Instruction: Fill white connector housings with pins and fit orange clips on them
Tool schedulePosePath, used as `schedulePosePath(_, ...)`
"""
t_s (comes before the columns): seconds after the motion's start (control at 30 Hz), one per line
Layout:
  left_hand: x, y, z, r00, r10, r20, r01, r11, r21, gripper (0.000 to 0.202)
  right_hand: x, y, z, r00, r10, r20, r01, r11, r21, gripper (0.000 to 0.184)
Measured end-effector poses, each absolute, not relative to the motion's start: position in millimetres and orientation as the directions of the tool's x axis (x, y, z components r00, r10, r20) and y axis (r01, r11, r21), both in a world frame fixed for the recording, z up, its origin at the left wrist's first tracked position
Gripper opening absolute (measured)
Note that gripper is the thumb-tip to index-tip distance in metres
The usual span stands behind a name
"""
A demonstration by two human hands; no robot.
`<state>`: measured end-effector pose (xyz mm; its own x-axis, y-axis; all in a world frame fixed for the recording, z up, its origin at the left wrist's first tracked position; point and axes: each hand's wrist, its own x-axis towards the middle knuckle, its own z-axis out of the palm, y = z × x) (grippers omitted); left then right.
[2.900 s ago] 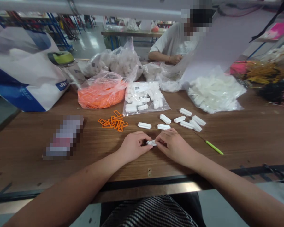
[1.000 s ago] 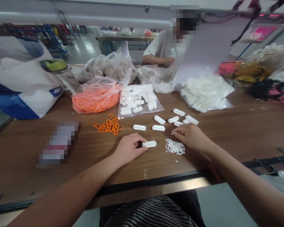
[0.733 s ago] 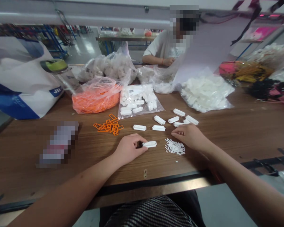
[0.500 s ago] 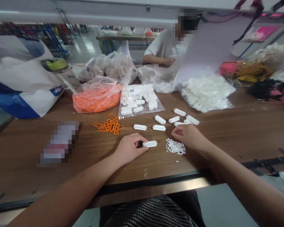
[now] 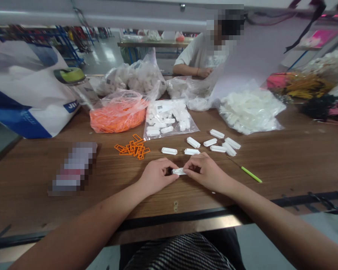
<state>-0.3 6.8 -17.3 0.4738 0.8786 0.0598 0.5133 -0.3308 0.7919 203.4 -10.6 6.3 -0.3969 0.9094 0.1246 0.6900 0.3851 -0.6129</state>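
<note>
My left hand (image 5: pixel 159 174) pinches the left end of a white plastic connector housing (image 5: pixel 177 171) with rows of small holes. At its right end, the closed fingertips of my right hand (image 5: pixel 205 171) touch the housing; anything between them is hidden. The heap of tiny white pegs is covered by my right hand, and one loose white peg (image 5: pixel 213 192) shows near the wrist. Behind my hands lie several similar housings, among them one white housing (image 5: pixel 169 151) at left and another white housing (image 5: pixel 193 142) farther back.
A green-handled pick tool (image 5: pixel 251 174) lies right. Orange frames (image 5: pixel 133 147) are piled left, near a blurred-out object (image 5: pixel 73 168). Behind stand a bag of orange parts (image 5: pixel 118 118), a bag of white housings (image 5: pixel 169 129), a bag of whitish parts (image 5: pixel 250 108) and a bottle (image 5: pixel 81 88). A person sits opposite.
My right hand has moved left from the heap of white pegs to the housing's right end. The green-handled tool has come into sight. My left hand keeps its hold.
</note>
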Motion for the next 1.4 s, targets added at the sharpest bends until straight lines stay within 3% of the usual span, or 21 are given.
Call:
schedulePosePath(0.27, 1, 7, -16, 0.465, 0.883, 0.060, 0.518, -0.327, 0.790, 0.014, 204, -11, 5, -0.470, 0.857, 0.210, 0.680, 0.504, -0.533, 0.009)
schedulePosePath(0.5, 0, 7, -16, 0.468, 0.881, 0.063, 0.518, -0.332, 0.788, 0.014, 202, -19, 6, -0.545, 0.772, 0.326, 0.702, 0.633, -0.326, 0.025)
schedulePosePath(0.73, 0, 6, -16, 0.465, 0.883, 0.058, 0.516, -0.324, 0.793, 0.013, 202, -25, 5, -0.534, 0.737, 0.414, 0.686, 0.664, -0.297, 0.022)
schedulePosePath(0.87, 1, 6, -16, 0.467, 0.883, 0.051, 0.522, -0.321, 0.790, 0.013, 200, -26, 7, -0.557, 0.748, 0.362, 0.705, 0.656, -0.271, 0.024)
schedulePosePath(0.97, 1, 7, -16, 0.469, 0.882, 0.053, 0.527, -0.327, 0.785, 0.014, 209, -22, 15, -0.515, 0.798, 0.314, 0.693, 0.603, -0.395, 0.022)
schedulePosePath(1.1, 0, 7, -15, 0.476, 0.878, 0.046, 0.527, -0.327, 0.784, 0.013, 241, -10, 26, -0.317, 0.935, 0.160, 0.751, 0.351, -0.559, 0.022)
schedulePosePath(1.23, 0, 7, -15, 0.478, 0.877, 0.045, 0.538, -0.333, 0.774, 0.013, 265, 0, 23, -0.257, 0.961, -0.101, 0.818, 0.161, -0.552, 0.017)
schedulePosePath(1.4, 0, 8, -15, 0.477, 0.878, 0.044, 0.540, -0.332, 0.773, 0.014, 264, 2, 14, -0.277, 0.954, -0.114, 0.849, 0.188, -0.493, 0.018)
